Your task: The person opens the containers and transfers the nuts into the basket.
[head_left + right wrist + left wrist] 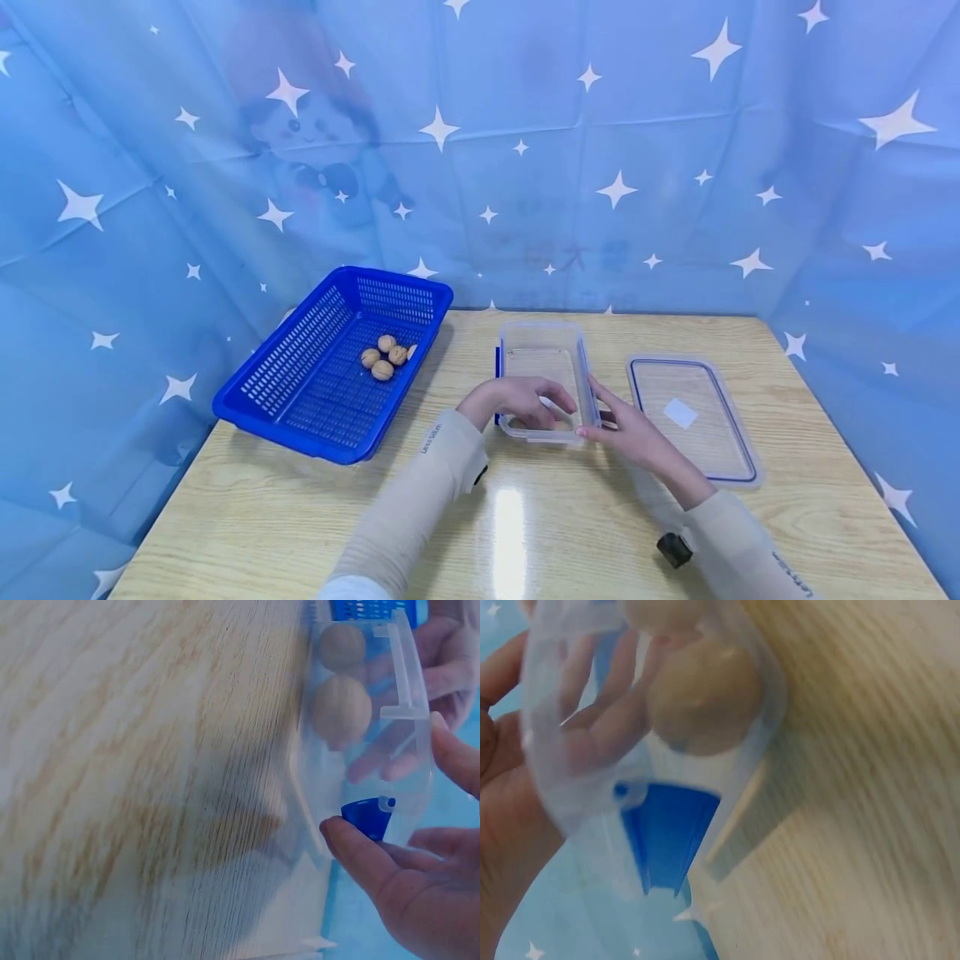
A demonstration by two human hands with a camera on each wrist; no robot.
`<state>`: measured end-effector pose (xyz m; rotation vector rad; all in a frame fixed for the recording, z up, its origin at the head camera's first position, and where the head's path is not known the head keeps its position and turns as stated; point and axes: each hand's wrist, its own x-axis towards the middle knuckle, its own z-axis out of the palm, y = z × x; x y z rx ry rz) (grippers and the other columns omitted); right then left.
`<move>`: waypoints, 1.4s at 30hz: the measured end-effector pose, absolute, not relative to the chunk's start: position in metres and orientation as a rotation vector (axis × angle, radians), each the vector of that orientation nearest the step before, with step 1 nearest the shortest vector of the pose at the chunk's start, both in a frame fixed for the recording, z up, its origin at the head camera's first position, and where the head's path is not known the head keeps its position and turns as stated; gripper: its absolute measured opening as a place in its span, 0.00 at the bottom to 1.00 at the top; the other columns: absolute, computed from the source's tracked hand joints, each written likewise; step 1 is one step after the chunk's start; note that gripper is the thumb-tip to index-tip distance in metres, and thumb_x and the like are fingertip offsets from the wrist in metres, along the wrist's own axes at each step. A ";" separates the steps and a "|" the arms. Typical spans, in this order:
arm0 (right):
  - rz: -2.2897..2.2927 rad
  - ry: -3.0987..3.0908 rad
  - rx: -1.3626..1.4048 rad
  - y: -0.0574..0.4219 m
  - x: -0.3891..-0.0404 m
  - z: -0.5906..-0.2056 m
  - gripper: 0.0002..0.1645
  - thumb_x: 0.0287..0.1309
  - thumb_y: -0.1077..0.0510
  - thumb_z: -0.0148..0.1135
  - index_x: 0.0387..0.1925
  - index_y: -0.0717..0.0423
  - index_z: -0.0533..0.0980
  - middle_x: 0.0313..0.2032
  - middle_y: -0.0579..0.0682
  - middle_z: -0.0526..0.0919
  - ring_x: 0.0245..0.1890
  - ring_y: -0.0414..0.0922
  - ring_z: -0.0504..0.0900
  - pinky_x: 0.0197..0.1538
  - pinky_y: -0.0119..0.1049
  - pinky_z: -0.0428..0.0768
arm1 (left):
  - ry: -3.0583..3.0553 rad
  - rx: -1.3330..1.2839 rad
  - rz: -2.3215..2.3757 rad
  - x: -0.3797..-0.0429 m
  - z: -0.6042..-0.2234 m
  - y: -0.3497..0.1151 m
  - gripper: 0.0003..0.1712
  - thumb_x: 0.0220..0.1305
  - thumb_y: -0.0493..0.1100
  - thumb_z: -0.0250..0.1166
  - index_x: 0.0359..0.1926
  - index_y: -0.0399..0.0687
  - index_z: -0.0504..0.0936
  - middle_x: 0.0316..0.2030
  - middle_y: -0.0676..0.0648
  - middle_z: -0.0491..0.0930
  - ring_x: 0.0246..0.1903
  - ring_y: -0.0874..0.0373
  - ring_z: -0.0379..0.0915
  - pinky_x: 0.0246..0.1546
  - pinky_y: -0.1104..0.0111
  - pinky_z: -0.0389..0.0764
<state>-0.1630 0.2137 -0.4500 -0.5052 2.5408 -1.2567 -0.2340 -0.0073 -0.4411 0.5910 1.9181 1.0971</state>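
Observation:
My left hand [534, 400] dips into a clear plastic food container [542, 335], its fingers loosely bent. Two walnuts lie low in the container; seen through its wall in the right wrist view, the larger-looking walnut [342, 709] is below another. In the left wrist view, the fingers reach beside a blurred walnut [705, 697]. My right hand [637, 432] grips the container's near right side between thumb and fingers, close to a blue clip [366, 817]. In the head view, the left hand hides these walnuts.
At the left stands a blue perforated basket [442, 293] with several walnuts [382, 370] along its right side. The container's clear lid [716, 446], with a blue seal and a white label [680, 413], lies to the right. Behind the wooden table [600, 542] hangs a starry blue curtain [525, 192].

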 end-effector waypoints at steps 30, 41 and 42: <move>-1.309 2.520 -0.479 0.213 -0.163 -0.453 0.53 0.66 0.54 0.63 0.79 0.59 0.41 0.75 0.73 0.44 0.66 0.73 0.66 0.66 0.60 0.72 | 1.917 0.600 1.463 -0.258 -0.405 -0.015 0.24 0.66 0.32 0.64 0.63 0.40 0.74 0.56 0.44 0.76 0.46 0.59 0.78 0.54 0.67 0.84; -1.270 2.524 -0.493 0.211 -0.162 -0.450 0.53 0.67 0.54 0.63 0.78 0.61 0.41 0.74 0.76 0.44 0.66 0.74 0.65 0.65 0.60 0.74 | 2.135 0.459 1.687 -0.287 -0.335 -0.086 0.28 0.65 0.34 0.65 0.66 0.44 0.73 0.63 0.42 0.74 0.56 0.50 0.76 0.61 0.61 0.80; -1.266 2.528 -0.495 0.211 -0.162 -0.450 0.53 0.67 0.54 0.63 0.78 0.61 0.41 0.74 0.76 0.44 0.66 0.74 0.65 0.64 0.60 0.74 | 2.153 0.437 1.710 -0.289 -0.332 -0.096 0.29 0.65 0.33 0.65 0.67 0.45 0.72 0.64 0.43 0.73 0.57 0.50 0.76 0.62 0.61 0.79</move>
